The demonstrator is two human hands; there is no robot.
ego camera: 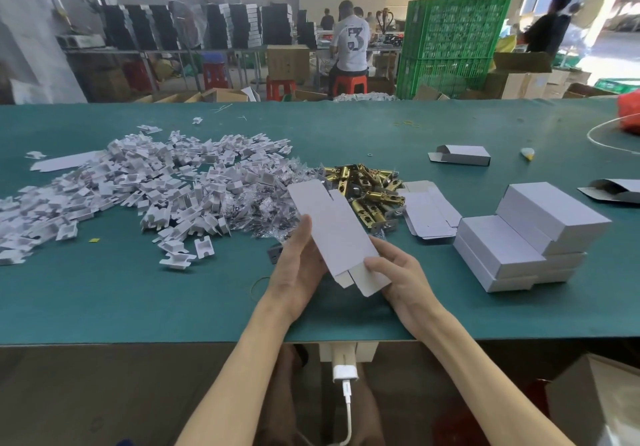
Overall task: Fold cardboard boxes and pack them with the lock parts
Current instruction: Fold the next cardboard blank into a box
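A flat white cardboard box blank (332, 234) is held above the green table (138, 300), tilted, with its end flaps pointing toward me. My left hand (298, 269) holds its left edge, thumb along the side. My right hand (403, 272) grips the near right end, thumb on a flap. Behind the blank lies a pile of brass lock latches (367, 185). More flat blanks (429, 213) lie to the right of the latches. A stack of closed white boxes (533, 234) stands at the right.
A wide heap of small white card inserts (145, 185) and clear bags of screws (273, 210) covers the left half. Two half-formed boxes, one (460, 155) and another (613, 191), lie at the far right. A rubber band (258, 286) lies near my left wrist. People work beyond the table.
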